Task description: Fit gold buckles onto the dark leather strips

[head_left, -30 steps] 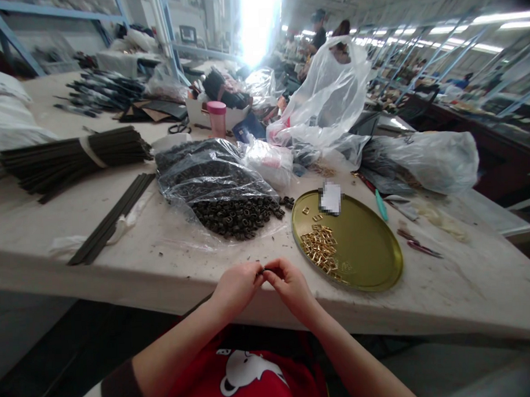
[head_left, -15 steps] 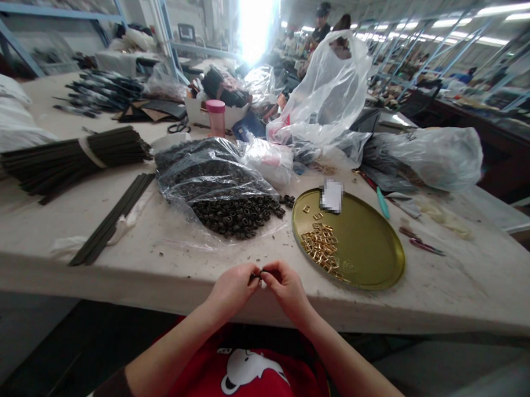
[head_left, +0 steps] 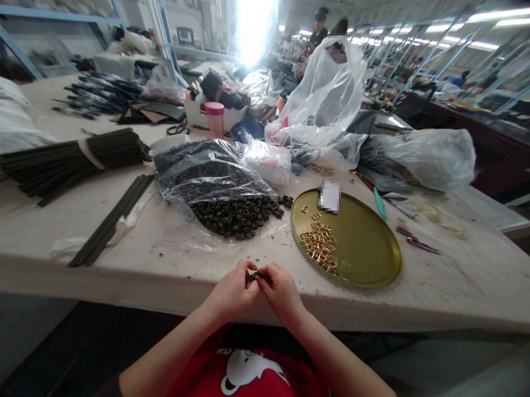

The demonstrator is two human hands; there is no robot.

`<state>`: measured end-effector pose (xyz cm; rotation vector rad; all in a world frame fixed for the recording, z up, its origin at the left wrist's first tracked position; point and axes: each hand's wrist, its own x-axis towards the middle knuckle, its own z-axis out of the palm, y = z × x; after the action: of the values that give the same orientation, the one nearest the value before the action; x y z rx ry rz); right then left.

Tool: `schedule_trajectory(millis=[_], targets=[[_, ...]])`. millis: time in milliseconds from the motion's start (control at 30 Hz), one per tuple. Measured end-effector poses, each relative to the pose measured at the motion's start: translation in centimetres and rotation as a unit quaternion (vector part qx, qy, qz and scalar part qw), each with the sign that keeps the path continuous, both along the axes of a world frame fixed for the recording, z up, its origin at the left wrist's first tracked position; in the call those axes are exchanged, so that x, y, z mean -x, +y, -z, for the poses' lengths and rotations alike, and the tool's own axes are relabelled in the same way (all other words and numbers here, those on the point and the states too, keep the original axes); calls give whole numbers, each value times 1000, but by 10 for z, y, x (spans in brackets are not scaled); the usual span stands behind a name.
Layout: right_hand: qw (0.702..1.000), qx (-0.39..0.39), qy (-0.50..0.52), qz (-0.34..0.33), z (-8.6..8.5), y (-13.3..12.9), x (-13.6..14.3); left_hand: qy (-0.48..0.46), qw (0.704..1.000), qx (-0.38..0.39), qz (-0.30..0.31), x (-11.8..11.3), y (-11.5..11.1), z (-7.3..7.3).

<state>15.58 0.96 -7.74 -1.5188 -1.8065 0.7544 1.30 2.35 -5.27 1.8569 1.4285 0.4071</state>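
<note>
My left hand (head_left: 232, 290) and my right hand (head_left: 281, 292) meet fingertip to fingertip over the front edge of the table. Between them is a small dark strap piece (head_left: 251, 278), mostly covered by the fingers. Both hands are closed in a pinch on it. Just beyond them lies a clear plastic bag (head_left: 204, 192) with a heap of small dark loops (head_left: 231, 218) at its mouth. To the right, a round gold-coloured tray (head_left: 371, 247) carries a pile of small gold buckles (head_left: 319, 247) along its left side.
A tied bundle of dark strips (head_left: 59, 162) and several loose strips (head_left: 113, 221) lie at left. Behind the loops stands a pink-lidded jar (head_left: 215, 120). Pliers (head_left: 416, 241) and a turquoise-handled tool (head_left: 379, 204) lie right of the tray. Plastic bags (head_left: 326, 98) crowd the back.
Both hands have shifted slightly left, and the fingers have changed their hold, with more of the dark piece showing by the left fingers. The view has moved a little.
</note>
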Motion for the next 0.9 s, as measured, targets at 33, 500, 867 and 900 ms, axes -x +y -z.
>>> schedule_trajectory(millis=[33,500,867,900], targets=[[1000,-5,-9,-3,0,-1,1,-2,1000,-1,-10,0,-1,0],[995,-65,-13,-72,-16,-10,-5,-20,999,-6,37,2,-2,-13],[992,9,70,-108,-42,-20,-18,-315,915,251,29,11,-11,-44],[991,31,73,-105,-43,-21,-17,-315,913,256,33,11,-10,-43]])
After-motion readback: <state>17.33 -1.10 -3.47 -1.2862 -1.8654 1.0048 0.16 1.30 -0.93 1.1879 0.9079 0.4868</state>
